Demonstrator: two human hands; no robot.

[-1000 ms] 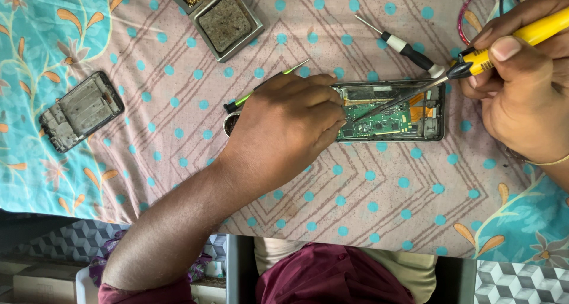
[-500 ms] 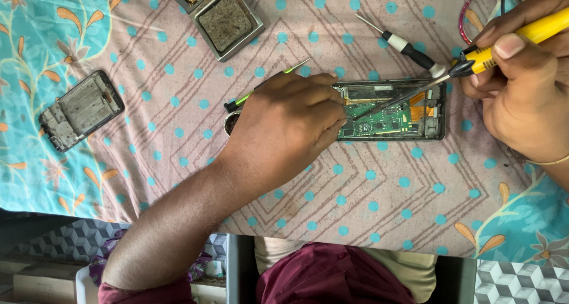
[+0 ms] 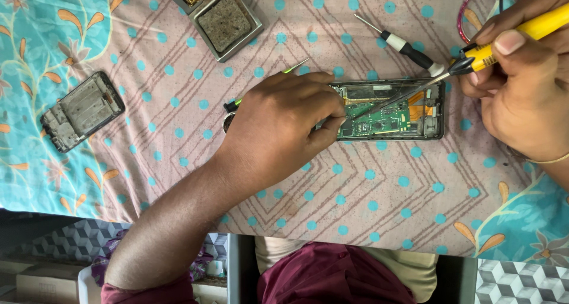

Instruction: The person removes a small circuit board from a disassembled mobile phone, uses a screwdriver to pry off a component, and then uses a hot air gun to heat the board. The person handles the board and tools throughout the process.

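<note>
Head camera looks straight down at two hands working on an opened phone. The left hand has its fingers curled and pressed down on the phone's left end, pinning it to the table. The right hand has its fingers closed around a yellow soldering iron. The iron's thin metal tip slants down onto the green board inside the phone. The phone lies near the middle of the table, a bit toward the right edge. Just past it lies a small screwdriver. A green tweezer pokes out behind the left hand. A metal tray with a sponge sits at the far edge. A bare phone frame lies near the left edge.
</note>
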